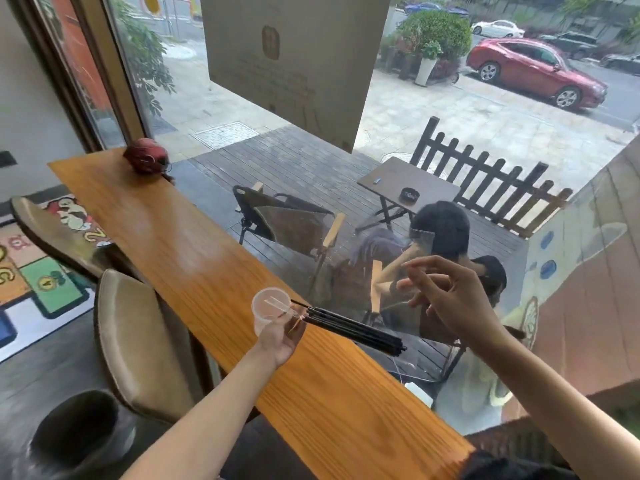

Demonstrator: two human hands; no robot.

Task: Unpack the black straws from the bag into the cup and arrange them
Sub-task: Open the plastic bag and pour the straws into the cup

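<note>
Head view looks down along a long wooden counter set against a large window. Left hand hovers above the counter, its grip closed around a bundle of black straws near one end; the bundle lies almost level and reaches rightward from the hand, past the counter's window edge, its far tips free in the air. Just beside that hand, on its far left side, a clear plastic cup stands on the counter, mouth toward the camera; whether the straw ends nearest it are inside the rim or only in front of it cannot be told. Right hand is raised to the right of the straws, apart from them, thumb and fingers spread and loosely bent; a thin clear film seems to hang at its fingertips, too faint to be sure it is held. At the counter's far end lies a dark red round object. Left of the counter stand padded stools.
</note>
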